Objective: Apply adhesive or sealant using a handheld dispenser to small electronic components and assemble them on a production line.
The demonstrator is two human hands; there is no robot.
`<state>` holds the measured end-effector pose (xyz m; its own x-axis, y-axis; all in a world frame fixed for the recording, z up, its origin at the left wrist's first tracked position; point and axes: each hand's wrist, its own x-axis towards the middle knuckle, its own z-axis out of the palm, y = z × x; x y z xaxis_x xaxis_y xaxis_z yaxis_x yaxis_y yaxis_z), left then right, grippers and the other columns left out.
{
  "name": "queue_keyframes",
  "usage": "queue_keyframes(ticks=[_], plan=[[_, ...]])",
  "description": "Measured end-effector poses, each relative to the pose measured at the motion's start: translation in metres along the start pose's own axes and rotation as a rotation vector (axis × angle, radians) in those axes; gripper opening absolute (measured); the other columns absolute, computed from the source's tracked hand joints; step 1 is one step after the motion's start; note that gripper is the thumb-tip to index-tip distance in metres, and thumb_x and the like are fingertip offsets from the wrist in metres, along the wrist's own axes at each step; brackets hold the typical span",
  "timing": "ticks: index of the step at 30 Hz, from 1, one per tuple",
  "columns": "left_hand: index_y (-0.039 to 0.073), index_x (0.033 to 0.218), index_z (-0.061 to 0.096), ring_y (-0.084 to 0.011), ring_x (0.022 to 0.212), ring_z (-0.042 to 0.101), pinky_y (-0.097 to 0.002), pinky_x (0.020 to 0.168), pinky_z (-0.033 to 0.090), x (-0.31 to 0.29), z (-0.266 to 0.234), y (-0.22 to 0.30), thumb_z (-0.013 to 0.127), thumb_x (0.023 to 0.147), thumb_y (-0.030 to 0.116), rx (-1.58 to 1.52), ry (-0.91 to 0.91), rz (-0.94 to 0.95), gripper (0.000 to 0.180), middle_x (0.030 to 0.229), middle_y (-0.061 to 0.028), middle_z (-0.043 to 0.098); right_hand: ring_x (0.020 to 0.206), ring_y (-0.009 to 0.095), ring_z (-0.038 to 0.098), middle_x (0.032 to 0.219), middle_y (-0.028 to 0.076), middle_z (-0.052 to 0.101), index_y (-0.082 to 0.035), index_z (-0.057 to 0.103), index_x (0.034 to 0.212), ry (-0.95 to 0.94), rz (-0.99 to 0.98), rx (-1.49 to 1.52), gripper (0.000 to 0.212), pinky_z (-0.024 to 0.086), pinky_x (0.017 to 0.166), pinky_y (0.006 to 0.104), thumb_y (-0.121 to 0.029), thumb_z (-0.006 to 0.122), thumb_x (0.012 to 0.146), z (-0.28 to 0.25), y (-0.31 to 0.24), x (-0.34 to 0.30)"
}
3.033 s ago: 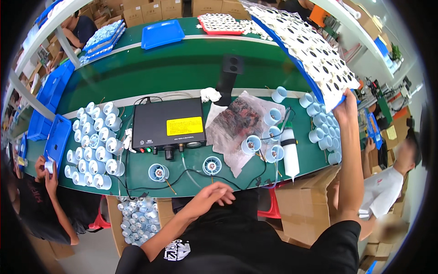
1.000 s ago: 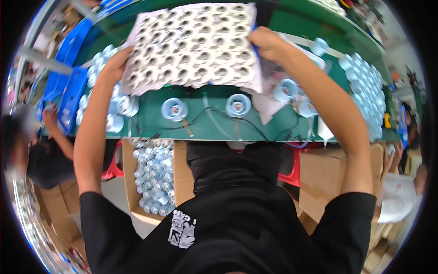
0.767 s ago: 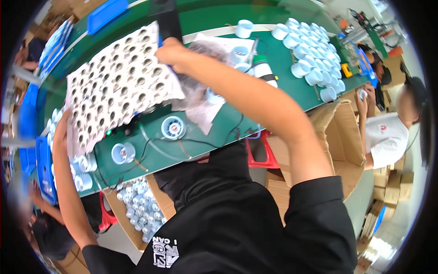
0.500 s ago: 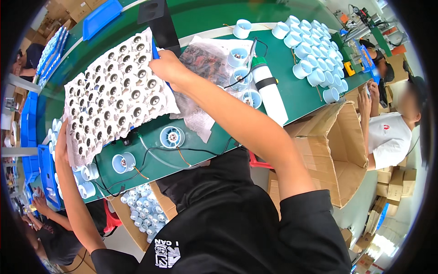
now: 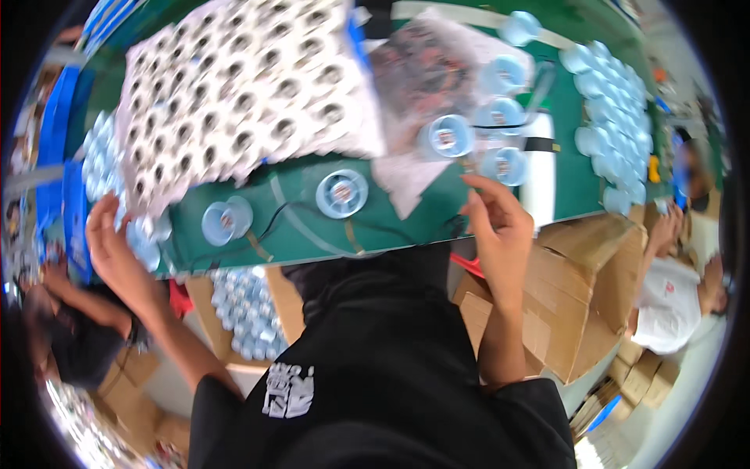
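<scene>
A whitish moulded-pulp tray (image 5: 234, 168) full of round metal parts with dark centres lies at the upper left of the green table. My left hand (image 5: 113, 242) is beside its near left corner, fingers apart and holding nothing visible. Light-blue cup-shaped housings (image 5: 141, 242) stand right by that hand. My right hand (image 5: 500, 223) hovers at the table's near edge, thumb and forefinger apart, nothing seen between them. Just beyond it is a blue housing (image 5: 445, 137) with a small part inside. Two more housings, one on the left (image 5: 226, 221) and one mid-table (image 5: 341, 194), have short wires trailing.
A clear plastic bag (image 5: 426, 74) of dark and reddish parts lies beside a white cylinder (image 5: 539, 176). Many blue housings (image 5: 613, 117) crowd the right. Below the table are open cartons, one large (image 5: 578, 289) at right. People sit on both sides.
Both hands have let go of the pulp tray. My right hand has come back from its far right corner to the near edge. The view has shifted, uncovering a housing beside the bag.
</scene>
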<state>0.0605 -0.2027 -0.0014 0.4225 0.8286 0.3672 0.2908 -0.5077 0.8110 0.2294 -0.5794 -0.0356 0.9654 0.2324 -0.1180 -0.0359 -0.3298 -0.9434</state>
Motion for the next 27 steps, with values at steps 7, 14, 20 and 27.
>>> queue_keyframes(ticks=[7, 14, 20, 27], plan=[[0.001, 0.109, 0.051, -0.0165, 0.092, 0.056, -0.0278, 0.075, 0.045, -0.137, 0.056, 0.033, 0.048, 0.092, -0.001, -0.278, 0.064, -0.019, 0.018, 0.101, -0.0105, 0.058, 0.062, 0.018, 0.053, 0.083, 0.008, 0.057, -0.005, 0.065, 0.104, -0.182, -0.42, -0.34, 0.03, 0.044, 0.055, 0.0273, 0.003, 0.069, 0.076, 0.067, -0.025, -0.01], [-0.001, 0.139, 0.031, -0.0337, 0.12, 0.041, -0.0425, 0.101, 0.035, -0.114, 0.029, 0.006, 0.081, 0.071, 0.021, 0.218, -0.35, -0.075, 0.087, 0.13, -0.0205, 0.044, 0.058, 0.011, 0.051, 0.076, 0.006, 0.058, 0.0, 0.068, 0.095, -0.213, -0.744, -0.231, 0.023, 0.038, 0.05, 0.023, 0.011, 0.065, 0.075, 0.09, -0.066, 0.009], [0.001, 0.13, 0.043, -0.0342, 0.116, 0.048, -0.0419, 0.099, 0.039, -0.1, 0.039, -0.015, 0.079, 0.072, 0.016, 0.155, -0.445, -0.136, 0.069, 0.124, -0.0171, 0.052, 0.068, 0.022, 0.056, 0.076, 0.008, 0.055, -0.004, 0.067, 0.095, -0.399, -0.887, -0.36, 0.021, 0.044, 0.059, 0.0314, 0.0, 0.072, 0.074, 0.125, -0.098, 0.044], [0.005, 0.121, 0.048, -0.0315, 0.122, 0.049, -0.0387, 0.101, 0.04, -0.1, 0.034, -0.006, 0.078, 0.071, 0.003, -0.1, -0.123, -0.084, 0.058, 0.13, -0.016, 0.052, 0.07, 0.02, 0.052, 0.075, 0.005, 0.047, -0.005, 0.065, 0.097, -0.471, -1.338, -0.595, 0.031, 0.045, 0.056, 0.0318, -0.003, 0.065, 0.066, 0.172, -0.101, 0.048]])
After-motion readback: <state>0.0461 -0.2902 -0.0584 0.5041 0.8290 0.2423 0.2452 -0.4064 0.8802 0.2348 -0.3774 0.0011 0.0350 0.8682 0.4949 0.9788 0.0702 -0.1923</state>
